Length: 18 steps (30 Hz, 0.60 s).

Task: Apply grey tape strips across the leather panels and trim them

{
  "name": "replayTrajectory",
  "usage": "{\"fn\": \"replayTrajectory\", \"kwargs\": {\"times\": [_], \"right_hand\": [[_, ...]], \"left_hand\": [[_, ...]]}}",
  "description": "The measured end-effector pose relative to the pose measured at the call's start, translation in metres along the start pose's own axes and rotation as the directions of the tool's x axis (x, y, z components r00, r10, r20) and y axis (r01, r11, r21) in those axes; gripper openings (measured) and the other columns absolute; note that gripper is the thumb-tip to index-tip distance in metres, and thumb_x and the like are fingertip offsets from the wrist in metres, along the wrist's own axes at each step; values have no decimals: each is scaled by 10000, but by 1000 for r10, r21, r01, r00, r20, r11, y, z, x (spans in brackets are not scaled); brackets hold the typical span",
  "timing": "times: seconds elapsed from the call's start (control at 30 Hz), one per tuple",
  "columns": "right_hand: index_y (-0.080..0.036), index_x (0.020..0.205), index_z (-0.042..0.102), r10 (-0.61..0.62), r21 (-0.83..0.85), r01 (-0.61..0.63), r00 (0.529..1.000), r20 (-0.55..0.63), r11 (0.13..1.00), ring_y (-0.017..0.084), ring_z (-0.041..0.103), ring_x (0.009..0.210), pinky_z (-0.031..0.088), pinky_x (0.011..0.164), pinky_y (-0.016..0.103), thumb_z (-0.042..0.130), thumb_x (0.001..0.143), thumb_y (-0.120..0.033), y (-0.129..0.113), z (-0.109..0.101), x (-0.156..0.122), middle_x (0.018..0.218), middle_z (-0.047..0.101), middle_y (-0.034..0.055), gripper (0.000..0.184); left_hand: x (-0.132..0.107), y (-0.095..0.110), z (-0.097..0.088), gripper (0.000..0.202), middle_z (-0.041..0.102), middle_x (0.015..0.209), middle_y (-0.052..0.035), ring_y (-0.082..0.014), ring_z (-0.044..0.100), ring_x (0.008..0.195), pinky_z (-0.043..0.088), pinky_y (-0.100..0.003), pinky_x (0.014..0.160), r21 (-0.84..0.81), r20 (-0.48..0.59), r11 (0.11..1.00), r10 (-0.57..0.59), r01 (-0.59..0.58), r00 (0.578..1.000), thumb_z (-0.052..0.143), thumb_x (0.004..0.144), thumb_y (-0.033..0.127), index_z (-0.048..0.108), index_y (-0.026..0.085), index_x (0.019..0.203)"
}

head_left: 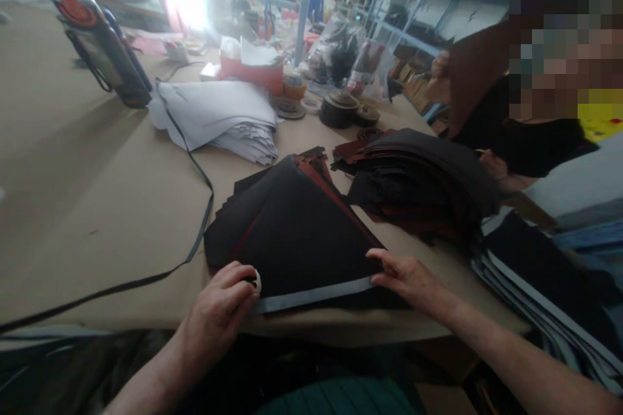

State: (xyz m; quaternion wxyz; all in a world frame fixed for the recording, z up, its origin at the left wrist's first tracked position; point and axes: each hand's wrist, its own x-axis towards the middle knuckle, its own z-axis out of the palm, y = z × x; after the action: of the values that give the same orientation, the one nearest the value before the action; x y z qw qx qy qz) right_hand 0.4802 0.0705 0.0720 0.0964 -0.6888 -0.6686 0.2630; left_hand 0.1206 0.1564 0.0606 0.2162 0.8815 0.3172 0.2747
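Note:
A fanned stack of black fabric pieces with dark red undersides lies in front of me at the table's near edge. Across its lower edge runs a light grey strip of tape, stretched between my two hands. My left hand is closed around a small white roll of tape, mostly hidden by the fingers, at the strip's left end. At the other end, my right hand has its thumb on the strip, with the index finger curled just above it over the black fabric.
A second dark fabric pile lies to the right, beside a co-worker's hand. White sheets, a bottle and tape rolls stand farther back. A black strap crosses the table. Striped panels hang at right.

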Motion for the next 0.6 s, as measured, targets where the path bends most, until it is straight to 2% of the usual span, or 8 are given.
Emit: {"fn": "replayTrajectory", "kwargs": {"times": [0.1,0.27,0.33,0.4,0.47,0.53,0.6], "right_hand": [[-225,1176,583,-29,17,29,1000,-8,999,144,547,579,382,548,240,634,804,-343,18,-4,2,671,598,-22,393],[-212,1157,583,32,-78,-32,999,-3,996,155,562,639,380,570,236,718,722,-379,36,-21,3,718,606,-17,485],[-211,1155,592,49,-90,-48,999,7,995,151,553,630,378,571,235,733,703,-373,39,-27,1,693,586,-27,500],[-199,1106,624,63,-72,-65,997,-35,995,141,515,564,366,552,240,732,690,-376,38,-33,-1,615,534,-45,465],[-183,1027,652,66,16,-65,984,-165,998,133,480,523,362,544,250,689,721,-394,30,-37,-1,578,501,-43,374],[-175,957,663,74,170,-25,953,-292,985,131,472,529,365,545,258,617,775,-405,10,-39,4,603,518,-19,296],[-174,923,668,73,331,27,956,-285,943,121,442,519,347,518,255,575,806,-401,-24,-38,13,606,508,-12,272]], "left_hand": [[-4,0,1,227,651,970,-71,-173,601,927,492,-265,827,5,4,1000,28,-28,1000,449,899,192,613,181,743],[-7,-9,6,220,652,981,-73,-199,601,968,469,-317,906,-20,-37,1000,22,-23,999,469,899,239,624,185,753],[-7,-8,6,204,652,977,-68,-191,611,951,477,-297,883,-58,-66,998,1,-5,998,482,894,237,630,189,763],[-6,0,1,141,659,986,-58,-166,633,913,498,-239,823,-115,-96,993,-23,12,995,519,876,220,643,195,813],[-4,15,-7,99,666,991,-43,-134,654,863,508,-179,775,-195,-129,980,-64,38,990,548,860,191,646,202,864],[-1,32,-14,117,670,976,-29,-109,662,839,507,-140,757,-293,-145,954,-113,66,983,540,862,154,644,206,880],[2,45,-18,154,674,956,-22,-96,663,833,505,-122,746,-381,-125,921,-137,80,983,520,865,117,642,207,890]]}}
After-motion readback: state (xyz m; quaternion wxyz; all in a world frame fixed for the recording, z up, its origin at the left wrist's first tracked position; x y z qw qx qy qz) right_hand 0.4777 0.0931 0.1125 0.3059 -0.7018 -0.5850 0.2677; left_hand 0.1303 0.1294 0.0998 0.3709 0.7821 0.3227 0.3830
